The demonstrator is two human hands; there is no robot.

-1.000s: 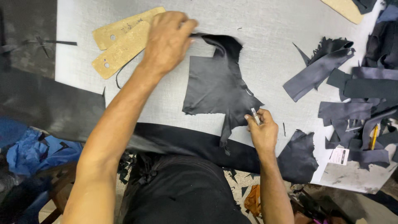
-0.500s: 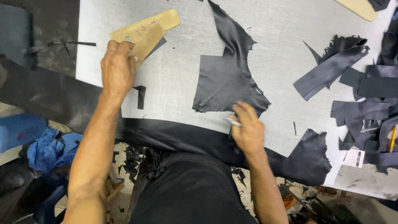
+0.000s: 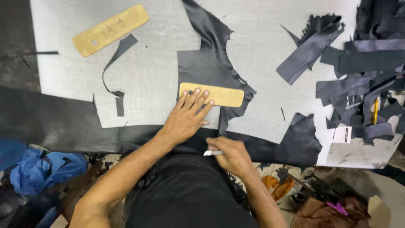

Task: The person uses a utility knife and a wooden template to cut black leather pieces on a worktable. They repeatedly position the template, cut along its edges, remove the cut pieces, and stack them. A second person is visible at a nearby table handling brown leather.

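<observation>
- Left hand [image 3: 187, 118] is flat and released, fingers spread, pressing down on the near end of a tan cardboard template [image 3: 213, 94]; nothing is clasped, only palm and fingertips bear on it
- That template lies across a dark leather piece [image 3: 206, 67], near the front edge of the grey table [image 3: 160, 71], about midway along it; the leather runs from there up towards the far edge
- Right hand [image 3: 230, 154] is clenched around a small silvery blade [image 3: 212, 153]; the tip pointing left, just off the front edge, close beside the left wrist
- Left forearm comes in from the lower left, slanting up across the front edge; right forearm rises from the lower right, wrist bent inward
- A second tan template [image 3: 110, 29] sits towards the far left corner, well apart from the hands; a thin curled leather offcut [image 3: 116, 69] lies just beside it
- A heap of dark leather strips [image 3: 358, 71] crowds the right edge, a yellow pencil [image 3: 375, 110] among them; a long black sheet [image 3: 63, 122] drapes along the front edge, under both arms
</observation>
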